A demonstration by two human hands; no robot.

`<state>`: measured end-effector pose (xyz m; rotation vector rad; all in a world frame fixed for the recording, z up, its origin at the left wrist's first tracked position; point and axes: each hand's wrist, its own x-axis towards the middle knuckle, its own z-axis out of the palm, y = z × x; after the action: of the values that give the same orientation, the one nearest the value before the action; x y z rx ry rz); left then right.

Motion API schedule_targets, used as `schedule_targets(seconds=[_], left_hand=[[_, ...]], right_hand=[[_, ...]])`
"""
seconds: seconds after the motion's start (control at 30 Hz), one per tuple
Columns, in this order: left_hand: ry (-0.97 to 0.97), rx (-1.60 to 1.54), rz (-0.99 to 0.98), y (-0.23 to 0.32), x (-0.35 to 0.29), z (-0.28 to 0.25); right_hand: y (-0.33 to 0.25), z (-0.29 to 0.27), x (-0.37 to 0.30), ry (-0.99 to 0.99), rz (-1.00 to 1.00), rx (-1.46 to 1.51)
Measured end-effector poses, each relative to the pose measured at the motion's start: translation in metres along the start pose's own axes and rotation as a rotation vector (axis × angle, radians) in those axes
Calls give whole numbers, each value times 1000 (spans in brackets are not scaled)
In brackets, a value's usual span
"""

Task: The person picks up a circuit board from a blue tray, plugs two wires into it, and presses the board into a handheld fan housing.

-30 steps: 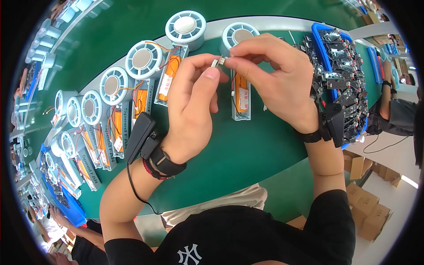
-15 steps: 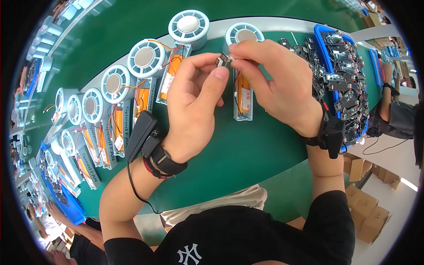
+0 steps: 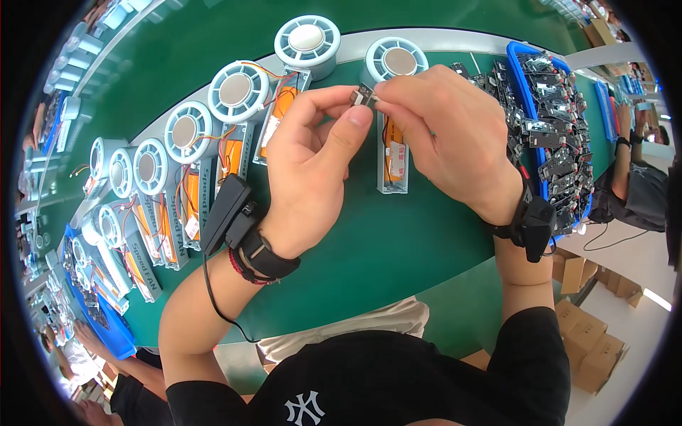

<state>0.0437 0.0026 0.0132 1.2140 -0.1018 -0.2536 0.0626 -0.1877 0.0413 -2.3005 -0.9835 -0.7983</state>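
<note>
Fingers of the left hand (image 3: 312, 170) are drawn nearly together, thumb against index, pinching a small dark circuit board (image 3: 366, 91) with a metal part on it, held up above the green worktop (image 3: 348, 277). The thumb and index finger of the right hand (image 3: 458, 138) close on a tiny pale piece (image 3: 376, 100) at the board's right edge; what it is cannot be made out, and its other fingers are mostly hidden. This hand also covers the middle of one fan unit (image 3: 393, 172) lying beyond.

At least eight more fan units (image 3: 238, 91) stand to the left; the farthest overlap and blur, so no full count is possible. Two blue trays are near: one at the right (image 3: 523, 85), heaped with boards too tangled to count, one at lower left (image 3: 122, 341). Two black wrist devices (image 3: 229, 206) show, one per arm.
</note>
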Motion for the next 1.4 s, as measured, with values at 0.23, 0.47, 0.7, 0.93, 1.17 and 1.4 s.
schedule_targets(seconds=[0.23, 0.47, 0.7, 0.93, 1.17, 1.4], left_hand=[[-25, -29, -18, -1, 2, -2], [-3, -7, -4, 0, 2, 1], [49, 146, 61, 1, -4, 8], [33, 160, 93, -4, -2, 8], [-18, 179, 60, -5, 2, 1], [-41, 182, -22, 4, 3, -1]], right_hand=[[-2, 1, 1, 27, -105, -81], [2, 1, -3, -40, -36, -40], [-5, -5, -2, -94, 108, 41], [-4, -15, 3, -190, 116, 20], [-1, -18, 5, -210, 19, -48], [-2, -18, 9, -256, 7, -86]])
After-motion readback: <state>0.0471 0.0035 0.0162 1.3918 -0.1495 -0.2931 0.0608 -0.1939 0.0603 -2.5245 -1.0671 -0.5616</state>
